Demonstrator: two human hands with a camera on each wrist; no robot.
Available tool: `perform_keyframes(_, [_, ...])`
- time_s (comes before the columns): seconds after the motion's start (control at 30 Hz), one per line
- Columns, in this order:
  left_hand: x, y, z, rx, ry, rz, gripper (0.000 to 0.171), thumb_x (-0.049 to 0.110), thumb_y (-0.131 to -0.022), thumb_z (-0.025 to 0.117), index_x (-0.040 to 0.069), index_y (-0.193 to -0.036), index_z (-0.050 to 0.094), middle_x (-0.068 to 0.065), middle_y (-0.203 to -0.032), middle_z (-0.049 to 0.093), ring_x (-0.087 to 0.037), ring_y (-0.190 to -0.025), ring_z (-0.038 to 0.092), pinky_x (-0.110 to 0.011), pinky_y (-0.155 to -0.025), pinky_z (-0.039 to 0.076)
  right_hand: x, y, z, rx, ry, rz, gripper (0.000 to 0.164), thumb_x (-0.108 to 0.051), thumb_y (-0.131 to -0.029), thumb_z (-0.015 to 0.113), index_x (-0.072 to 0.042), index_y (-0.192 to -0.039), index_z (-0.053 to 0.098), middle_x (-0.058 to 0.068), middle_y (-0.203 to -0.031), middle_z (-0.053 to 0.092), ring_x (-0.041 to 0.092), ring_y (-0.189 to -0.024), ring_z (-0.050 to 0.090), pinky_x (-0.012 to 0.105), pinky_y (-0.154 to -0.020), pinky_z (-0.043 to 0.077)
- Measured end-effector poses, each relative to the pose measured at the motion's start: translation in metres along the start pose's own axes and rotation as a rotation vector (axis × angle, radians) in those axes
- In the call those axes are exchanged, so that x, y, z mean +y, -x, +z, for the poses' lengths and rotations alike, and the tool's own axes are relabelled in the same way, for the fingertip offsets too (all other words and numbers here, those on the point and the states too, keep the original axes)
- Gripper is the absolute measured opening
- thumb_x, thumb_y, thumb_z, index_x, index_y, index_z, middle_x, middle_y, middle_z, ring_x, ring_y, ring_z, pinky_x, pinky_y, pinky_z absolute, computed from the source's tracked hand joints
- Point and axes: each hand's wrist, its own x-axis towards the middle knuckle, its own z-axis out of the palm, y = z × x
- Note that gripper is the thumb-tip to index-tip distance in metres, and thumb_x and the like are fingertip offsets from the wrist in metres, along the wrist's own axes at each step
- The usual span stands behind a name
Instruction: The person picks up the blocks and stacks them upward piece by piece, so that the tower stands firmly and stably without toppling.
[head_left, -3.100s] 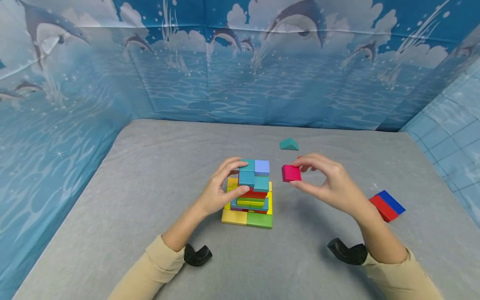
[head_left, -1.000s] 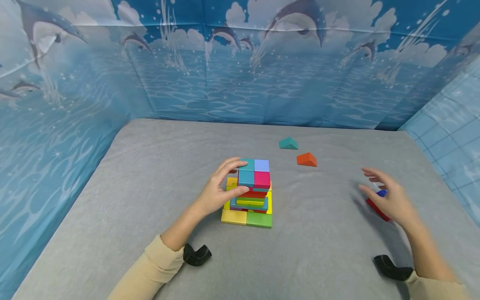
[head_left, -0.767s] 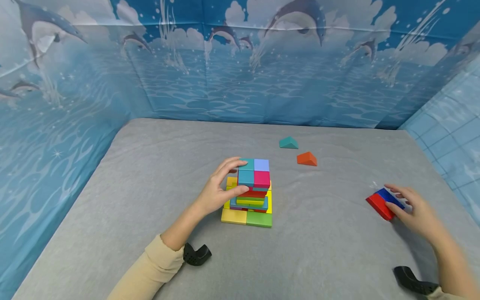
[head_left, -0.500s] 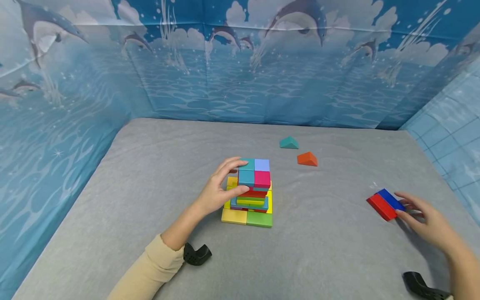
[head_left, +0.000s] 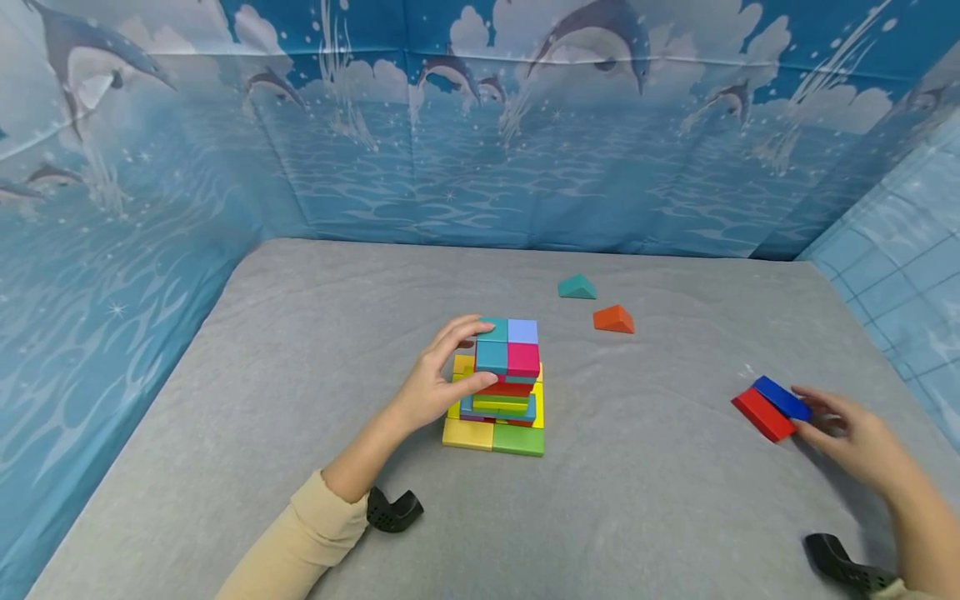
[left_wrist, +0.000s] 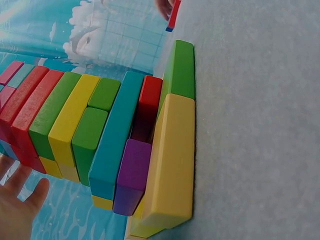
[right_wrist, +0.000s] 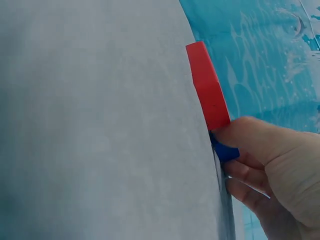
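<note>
A tower of coloured wooden blocks (head_left: 507,359) stands mid-table, wide at its base, with teal, light blue and magenta blocks on top. Beside its upper left side is my left hand (head_left: 432,387), index finger over the top edge and thumb along the front. In the left wrist view, the fingers of that hand (left_wrist: 20,200) look spread and loose by the upper layers. On the right, my right hand (head_left: 855,433) pinches a blue block (head_left: 782,397) at its near end. A red block (head_left: 763,415) lies against the blue one; in the right wrist view the thumb partly hides the blue block (right_wrist: 225,151).
A teal triangular block (head_left: 577,287) and an orange wedge-like block (head_left: 613,319) lie behind the tower to the right. Grey cloth covers the table (head_left: 637,500). A blue dolphin-print curtain (head_left: 480,167) hangs along the back and sides.
My right hand placed the magenta block on the tower's top, then moved right to the red and blue blocks. The blue block has shifted slightly against the red one. My left hand stayed put.
</note>
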Motion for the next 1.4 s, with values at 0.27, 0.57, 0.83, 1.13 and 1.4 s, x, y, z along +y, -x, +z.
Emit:
perform_keyframes(0.27, [0.002, -0.001, -0.001, -0.006, 0.005, -0.001, 0.060, 0.047, -0.087, 0.055, 0.006, -0.129, 0.044, -0.011, -0.137, 0.037, -0.022, -0.117, 0.042, -0.056, -0.090, 0.039, -0.020, -0.014, -0.011, 0.043, -0.074, 0.000, 0.041, -0.014, -0.085, 0.065, 0.009, -0.116, 0.049, 0.024, -0.103, 0.048, -0.005, -0.084, 0.042, 0.002, -0.057, 0.034])
perform_keyframes(0.57, [-0.001, 0.000, -0.001, -0.003, 0.011, -0.020, 0.063, 0.051, -0.086, 0.054, 0.006, -0.128, 0.044, -0.011, -0.136, 0.038, -0.022, -0.117, 0.042, -0.054, -0.091, 0.040, -0.140, -0.054, -0.019, 0.084, -0.299, -0.290, 0.035, 0.000, -0.080, 0.067, 0.000, -0.115, 0.058, 0.001, -0.106, 0.051, -0.008, -0.091, 0.044, -0.002, -0.077, 0.032])
perform_keyframes(0.83, [0.000, 0.000, 0.000, -0.002, 0.026, -0.022, 0.061, 0.049, -0.086, 0.055, 0.006, -0.129, 0.044, -0.011, -0.137, 0.037, -0.021, -0.118, 0.040, -0.056, -0.090, 0.039, -0.240, -0.076, -0.013, 0.039, -0.552, -0.578, 0.042, 0.013, -0.075, 0.066, 0.002, -0.115, 0.059, 0.003, -0.100, 0.053, 0.007, -0.092, 0.050, 0.011, -0.081, 0.043])
perform_keyframes(1.13, [0.000, -0.001, -0.001, -0.002, 0.061, -0.055, 0.064, 0.042, -0.087, 0.057, 0.008, -0.136, 0.034, -0.012, -0.136, 0.038, -0.027, -0.118, 0.042, -0.055, -0.094, 0.037, -0.285, -0.097, 0.002, -0.105, -0.584, -0.562, 0.036, -0.002, -0.081, 0.067, -0.005, -0.116, 0.060, 0.002, -0.104, 0.054, 0.010, -0.094, 0.050, 0.018, -0.080, 0.046])
perform_keyframes(1.4, [0.000, 0.000, -0.001, -0.006, 0.056, -0.063, 0.073, 0.043, -0.087, 0.058, 0.010, -0.142, 0.023, -0.013, -0.138, 0.035, -0.029, -0.120, 0.040, -0.057, -0.094, 0.035, -0.299, -0.105, 0.009, -0.158, -0.618, -0.537, 0.033, -0.006, -0.082, 0.068, -0.004, -0.114, 0.062, 0.003, -0.103, 0.055, 0.013, -0.096, 0.049, 0.020, -0.080, 0.046])
